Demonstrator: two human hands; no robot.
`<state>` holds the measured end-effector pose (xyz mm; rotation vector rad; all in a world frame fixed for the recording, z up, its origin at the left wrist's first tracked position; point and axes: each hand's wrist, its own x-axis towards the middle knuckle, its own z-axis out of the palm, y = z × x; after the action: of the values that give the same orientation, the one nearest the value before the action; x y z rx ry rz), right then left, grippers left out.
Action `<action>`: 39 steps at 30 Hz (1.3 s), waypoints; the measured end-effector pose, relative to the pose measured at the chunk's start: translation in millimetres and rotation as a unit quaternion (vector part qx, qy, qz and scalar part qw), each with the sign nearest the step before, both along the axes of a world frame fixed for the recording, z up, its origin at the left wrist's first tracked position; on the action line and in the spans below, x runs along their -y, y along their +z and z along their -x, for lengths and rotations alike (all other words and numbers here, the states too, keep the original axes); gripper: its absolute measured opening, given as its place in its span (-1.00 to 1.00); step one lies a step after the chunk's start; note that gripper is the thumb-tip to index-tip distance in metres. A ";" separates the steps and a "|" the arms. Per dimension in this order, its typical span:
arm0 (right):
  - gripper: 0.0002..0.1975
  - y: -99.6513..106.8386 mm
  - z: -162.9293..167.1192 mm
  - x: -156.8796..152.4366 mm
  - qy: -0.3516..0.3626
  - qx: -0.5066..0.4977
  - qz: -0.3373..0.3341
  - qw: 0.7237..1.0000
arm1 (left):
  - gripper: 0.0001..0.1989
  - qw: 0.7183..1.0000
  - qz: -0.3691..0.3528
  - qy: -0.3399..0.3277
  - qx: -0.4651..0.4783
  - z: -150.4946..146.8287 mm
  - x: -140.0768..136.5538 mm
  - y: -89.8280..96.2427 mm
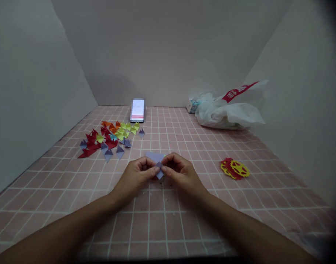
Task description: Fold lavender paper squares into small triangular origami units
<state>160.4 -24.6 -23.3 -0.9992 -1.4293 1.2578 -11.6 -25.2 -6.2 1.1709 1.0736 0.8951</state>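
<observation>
A small folded piece of purple origami paper [159, 171] is pinched between both hands, low over the table in the middle of the view. My left hand [140, 169] grips its left side with thumb and fingertips. On the right side, my right hand [178, 168] holds it the same way, the two thumbs close together. Just behind the fingers lies more flat purple paper [154, 156], partly hidden by the hands. To the left is a spread of several folded paper pieces [107, 138] in red, orange, yellow, blue and purple.
A phone [137, 110] with a lit screen stands at the back. At the back right, a white plastic bag [228, 113] lies beside a small box [192, 105]. Red and yellow paper cutouts [235, 168] rest to the right on the pink checked tablecloth [200, 227]. Walls surround the table.
</observation>
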 end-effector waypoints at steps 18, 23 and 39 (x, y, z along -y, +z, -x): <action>-0.81 5.1 -3.6 1.9 -0.019 0.127 -0.226 0.966 | -0.88 0.992 0.068 0.019 0.101 -0.1 0.0 -7.3; -0.77 4.7 -3.9 1.4 -0.010 0.113 -0.229 0.967 | -0.91 0.985 0.090 0.027 0.146 -0.8 0.3 -5.3; -0.93 2.0 -5.5 -4.4 -0.006 -0.031 -0.028 0.999 | -0.82 0.992 0.058 0.050 0.100 -0.3 -1.8 -4.4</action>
<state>165.9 -20.1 -21.4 -0.9215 -1.4012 1.2236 -11.4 -23.5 -10.6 0.9162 1.0128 0.9924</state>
